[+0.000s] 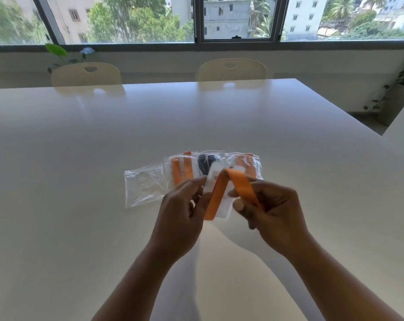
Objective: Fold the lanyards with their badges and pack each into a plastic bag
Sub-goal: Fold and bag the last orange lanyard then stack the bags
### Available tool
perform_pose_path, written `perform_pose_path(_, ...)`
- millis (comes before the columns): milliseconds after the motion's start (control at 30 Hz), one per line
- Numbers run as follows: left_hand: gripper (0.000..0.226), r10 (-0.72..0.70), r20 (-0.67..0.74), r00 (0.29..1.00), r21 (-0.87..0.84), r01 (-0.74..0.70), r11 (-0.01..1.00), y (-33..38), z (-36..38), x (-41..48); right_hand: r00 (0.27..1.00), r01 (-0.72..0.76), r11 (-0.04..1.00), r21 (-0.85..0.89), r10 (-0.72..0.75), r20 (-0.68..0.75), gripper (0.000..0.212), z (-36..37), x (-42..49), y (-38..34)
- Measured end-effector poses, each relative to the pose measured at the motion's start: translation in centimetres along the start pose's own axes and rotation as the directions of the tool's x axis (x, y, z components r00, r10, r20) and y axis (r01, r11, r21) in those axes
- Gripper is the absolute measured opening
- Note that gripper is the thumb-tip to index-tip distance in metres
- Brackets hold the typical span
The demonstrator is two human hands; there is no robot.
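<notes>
The white table (80, 147) runs wide and bare on every side of the work: broad open surface to the left, to the right as far as its slanting right edge, and far back to the two cream chairs (86, 74) under the window. The near part of the top, below the forearms, is also free.

Both hands are raised just above the table at centre. The left hand (182, 214) is closed in a pinch on the left edge of a white badge (216, 181). The right hand (272, 212) grips the orange lanyard (238, 181), whose strap arches up over the badge and drops down between the two hands; its fingers are curled, and they may also touch the badge's right side, though blur makes that uncertain.

Just beyond the hands lies a row of plastic bags: an empty bag (143, 187) at left, then a filled orange bag (181, 169), a dark-strap bag (206, 162), and another orange bag (247, 164) at right.
</notes>
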State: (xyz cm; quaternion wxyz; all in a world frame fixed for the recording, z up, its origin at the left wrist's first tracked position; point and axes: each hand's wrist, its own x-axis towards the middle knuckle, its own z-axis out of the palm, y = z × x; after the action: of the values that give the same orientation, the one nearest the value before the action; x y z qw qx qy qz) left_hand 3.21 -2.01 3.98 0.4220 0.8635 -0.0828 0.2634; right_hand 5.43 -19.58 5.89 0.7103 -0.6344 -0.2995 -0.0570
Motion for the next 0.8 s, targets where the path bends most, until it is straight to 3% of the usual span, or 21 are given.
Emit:
perform_pose_path(100, 0.027, 0.039, 0.139, 0.990, -0.013, -0.038, 0.999, -0.2, 0.2, -0.1, 0.990, 0.014, 0.998, 0.053, -0.007, -0.139, 0.023, -1.2, 0.8, -0.2)
perform_pose_path(200, 0.029, 0.044, 0.217, 0.975, -0.084, -0.026, 0.996, -0.2, 0.1, -0.2, 0.987, 0.034, 0.998, -0.047, -0.041, -0.156, 0.035, -2.1, 1.3, -0.2)
perform_pose_path(367, 0.030, 0.021, 0.344, 0.939, -0.234, 0.064, 0.970, -0.1, 0.0, -0.2, 0.989, -0.019, 0.999, -0.035, 0.014, -0.144, 0.035, -3.2, 1.6, -0.2)
perform_pose_path(567, 0.032, 0.056, 0.353, 0.934, -0.648, 0.201, 0.735, 0.9, 0.1, -0.5, 0.982, -0.124, 0.992, -0.028, 0.119, -0.146, 0.029, -3.8, 1.7, 0.4)
perform_pose_path(800, 0.038, -0.041, 0.226, 0.973, -0.826, 0.213, 0.521, 1.3, -0.3, 0.0, 0.994, -0.104, 0.944, -0.314, 0.095, -0.045, 0.032, -2.8, 1.4, 1.1)
